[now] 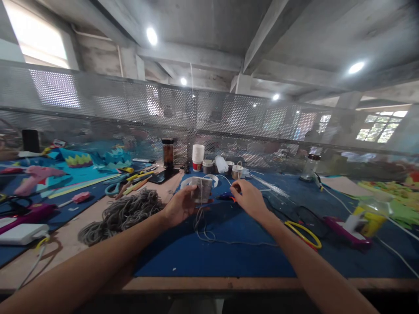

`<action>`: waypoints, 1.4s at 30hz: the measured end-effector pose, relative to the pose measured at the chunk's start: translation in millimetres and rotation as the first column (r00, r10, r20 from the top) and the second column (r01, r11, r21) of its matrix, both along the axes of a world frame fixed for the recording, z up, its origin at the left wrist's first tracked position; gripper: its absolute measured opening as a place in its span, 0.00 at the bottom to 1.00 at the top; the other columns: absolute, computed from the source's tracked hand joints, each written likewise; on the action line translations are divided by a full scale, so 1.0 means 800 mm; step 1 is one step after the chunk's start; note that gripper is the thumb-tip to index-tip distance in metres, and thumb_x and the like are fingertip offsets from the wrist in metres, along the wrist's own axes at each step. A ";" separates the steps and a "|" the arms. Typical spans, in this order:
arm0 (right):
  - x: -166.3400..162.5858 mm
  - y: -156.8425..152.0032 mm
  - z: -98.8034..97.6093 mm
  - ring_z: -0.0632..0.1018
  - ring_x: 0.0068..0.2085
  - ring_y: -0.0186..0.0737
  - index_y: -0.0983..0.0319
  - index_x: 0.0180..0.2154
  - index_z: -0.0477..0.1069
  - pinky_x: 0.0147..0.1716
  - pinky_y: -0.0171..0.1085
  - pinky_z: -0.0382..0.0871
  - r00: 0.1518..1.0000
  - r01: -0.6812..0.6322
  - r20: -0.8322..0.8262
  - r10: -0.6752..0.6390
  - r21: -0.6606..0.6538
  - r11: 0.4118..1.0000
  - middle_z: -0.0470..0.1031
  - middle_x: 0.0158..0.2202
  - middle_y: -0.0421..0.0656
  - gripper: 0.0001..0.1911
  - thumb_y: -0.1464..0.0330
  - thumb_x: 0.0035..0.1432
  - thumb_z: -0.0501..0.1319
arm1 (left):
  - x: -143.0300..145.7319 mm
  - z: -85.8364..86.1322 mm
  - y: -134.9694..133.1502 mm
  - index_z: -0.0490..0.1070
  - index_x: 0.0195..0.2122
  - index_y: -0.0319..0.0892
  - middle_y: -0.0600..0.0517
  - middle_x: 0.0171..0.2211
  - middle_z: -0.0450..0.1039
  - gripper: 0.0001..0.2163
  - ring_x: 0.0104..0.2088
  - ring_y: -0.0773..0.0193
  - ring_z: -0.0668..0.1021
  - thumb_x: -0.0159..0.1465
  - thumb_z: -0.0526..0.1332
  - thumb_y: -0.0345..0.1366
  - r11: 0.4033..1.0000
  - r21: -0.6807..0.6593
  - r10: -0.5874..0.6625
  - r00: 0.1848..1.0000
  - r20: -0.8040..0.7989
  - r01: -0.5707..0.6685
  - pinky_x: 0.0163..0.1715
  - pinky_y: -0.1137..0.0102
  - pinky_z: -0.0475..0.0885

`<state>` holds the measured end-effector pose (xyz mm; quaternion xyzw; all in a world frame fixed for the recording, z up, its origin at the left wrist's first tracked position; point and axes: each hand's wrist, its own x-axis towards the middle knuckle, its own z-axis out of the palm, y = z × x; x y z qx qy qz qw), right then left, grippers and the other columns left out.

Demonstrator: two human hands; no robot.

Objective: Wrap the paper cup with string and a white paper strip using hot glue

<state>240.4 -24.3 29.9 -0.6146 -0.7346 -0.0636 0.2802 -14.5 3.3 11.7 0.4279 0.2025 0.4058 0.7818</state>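
Note:
My left hand (180, 203) is closed around a small cup (204, 191) wrapped in grey cord, tilted toward me. White paper-like strips (212, 179) stick out on both sides of it. My right hand (248, 195) is to the right of the cup, fingers pinched together at the end of a thin pale cord (225, 178) that arches over from the cup. Just below its fingertips lies a dark blue glue gun (225, 196), partly hidden. Loose grey cord (204, 235) hangs under the cup in loops and trails right across the blue mat.
A heap of grey cord (126, 216) lies left. Stacked paper cups (198, 156), cord-wrapped cups (237, 171) and a brown jar (168, 152) stand behind. Right are a yellow ring of tape (303, 234) and a clear cup (373, 216); left, a pink glue gun (37, 178).

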 end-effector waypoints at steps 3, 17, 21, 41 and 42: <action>0.039 0.017 -0.012 0.76 0.47 0.49 0.62 0.37 0.73 0.42 0.40 0.64 0.995 0.093 0.054 -0.087 -0.109 0.990 0.76 0.41 0.49 0.09 0.63 0.64 0.60 | -0.002 0.000 -0.001 0.70 0.56 0.35 0.37 0.47 0.79 0.22 0.44 0.46 0.82 0.66 0.59 0.44 0.998 0.006 -0.059 0.998 -0.005 0.059 0.43 0.56 0.76; 0.072 0.053 -0.044 0.75 0.26 0.40 0.61 0.24 0.67 0.28 0.35 0.62 0.926 -0.058 -0.360 -0.116 -0.437 0.898 0.74 0.23 0.43 0.18 0.59 0.62 0.58 | -0.003 -0.008 0.008 0.70 0.57 0.36 0.39 0.42 0.80 0.23 0.26 0.61 0.79 0.66 0.58 0.45 0.991 0.081 -0.109 0.994 0.020 0.107 0.22 0.72 0.70; 0.065 0.049 -0.033 0.73 0.22 0.35 0.60 0.30 0.65 0.24 0.33 0.65 0.753 -0.168 -0.651 -0.097 -0.333 0.928 0.75 0.25 0.42 0.15 0.57 0.63 0.56 | -0.008 -0.011 0.017 0.71 0.56 0.35 0.38 0.41 0.80 0.23 0.27 0.60 0.80 0.66 0.57 0.46 0.995 0.056 -0.089 0.996 0.020 0.087 0.22 0.72 0.70; 0.003 0.002 -0.008 0.74 0.28 0.35 0.60 0.42 0.68 0.33 0.36 0.70 0.345 -0.428 -0.873 0.343 0.179 0.886 0.73 0.27 0.37 0.16 0.57 0.59 0.67 | -0.006 -0.016 0.019 0.74 0.51 0.35 0.38 0.43 0.80 0.21 0.26 0.62 0.79 0.63 0.61 0.45 0.998 -0.012 -0.070 0.997 -0.046 0.069 0.20 0.73 0.69; 0.002 0.001 -0.008 0.72 0.26 0.34 0.61 0.42 0.69 0.31 0.36 0.68 0.357 -0.428 -0.869 0.341 0.172 0.887 0.71 0.25 0.35 0.17 0.57 0.59 0.67 | -0.005 -0.016 0.020 0.74 0.52 0.35 0.38 0.43 0.80 0.21 0.26 0.62 0.79 0.63 0.61 0.45 0.998 -0.006 -0.070 0.996 -0.046 0.070 0.20 0.72 0.69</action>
